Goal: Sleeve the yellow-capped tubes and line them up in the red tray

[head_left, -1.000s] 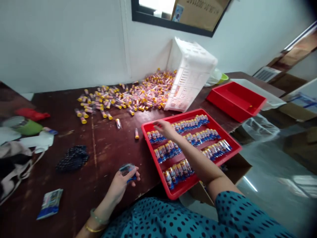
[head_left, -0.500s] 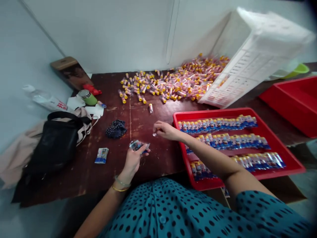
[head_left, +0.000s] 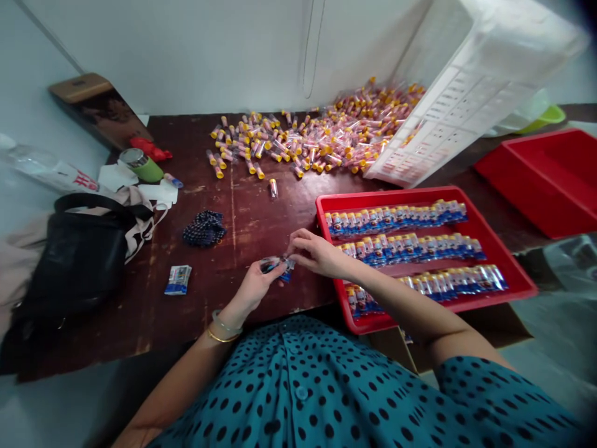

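In my left hand (head_left: 254, 287), closed between thumb and fingers, is a small clear plastic packet (head_left: 286, 272) with blue print. The fingers of my right hand (head_left: 319, 254) pinch at the packet's upper right edge, meeting the left fingertips. What exactly lies between the right fingertips is partly hidden. A single small tube (head_left: 273, 188) with a yellow end lies on the table beyond my hands. To the left rests a short stack of blue-and-white packets (head_left: 178, 280).
On the right, a red tray (head_left: 392, 195) holds rows of filled packets (head_left: 396, 218). A heap of yellow-capped tubes (head_left: 298, 146) lies along the wall beside a tilted white basket (head_left: 433, 124). Leftward are a dark dotted cloth (head_left: 204, 228), a black bag (head_left: 79, 255) and a green-bodied jar (head_left: 144, 167).
My right hand, which was apart with a small shiny piece at its fingertips, has come to the packet in my left hand. The view has shifted, so the table items appear higher and further left.
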A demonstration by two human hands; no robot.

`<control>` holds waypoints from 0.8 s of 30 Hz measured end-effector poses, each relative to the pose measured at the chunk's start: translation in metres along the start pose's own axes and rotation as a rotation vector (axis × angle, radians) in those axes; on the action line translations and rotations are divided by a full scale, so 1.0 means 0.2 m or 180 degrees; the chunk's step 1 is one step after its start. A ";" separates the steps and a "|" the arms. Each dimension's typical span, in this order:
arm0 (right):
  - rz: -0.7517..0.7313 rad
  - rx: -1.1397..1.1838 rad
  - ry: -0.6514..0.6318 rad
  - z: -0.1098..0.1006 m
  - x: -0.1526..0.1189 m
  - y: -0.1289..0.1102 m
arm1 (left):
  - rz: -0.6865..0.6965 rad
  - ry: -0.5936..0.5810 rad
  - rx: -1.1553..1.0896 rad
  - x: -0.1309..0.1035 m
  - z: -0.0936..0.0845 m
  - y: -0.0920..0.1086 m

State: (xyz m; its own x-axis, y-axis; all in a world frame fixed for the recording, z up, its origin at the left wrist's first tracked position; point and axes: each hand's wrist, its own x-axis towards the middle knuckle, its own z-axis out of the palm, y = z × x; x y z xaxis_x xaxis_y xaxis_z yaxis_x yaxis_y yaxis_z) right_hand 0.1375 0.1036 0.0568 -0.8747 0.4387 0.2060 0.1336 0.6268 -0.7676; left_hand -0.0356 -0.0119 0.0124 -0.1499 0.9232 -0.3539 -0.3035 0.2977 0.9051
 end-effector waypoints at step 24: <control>0.1267 0.2869 0.0787 -0.11 -0.09 0.09 | 0.0441 -0.0483 0.0417 0.01 0.06 0.06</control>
State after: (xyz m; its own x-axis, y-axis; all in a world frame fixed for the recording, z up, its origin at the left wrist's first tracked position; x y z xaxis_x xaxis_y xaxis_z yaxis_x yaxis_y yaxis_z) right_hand 0.1659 0.1208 0.0515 -0.7088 0.6946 -0.1231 -0.0962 -0.2681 -0.9586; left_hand -0.0283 -0.0034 0.0253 -0.0355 0.9804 -0.1939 -0.1638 0.1857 0.9689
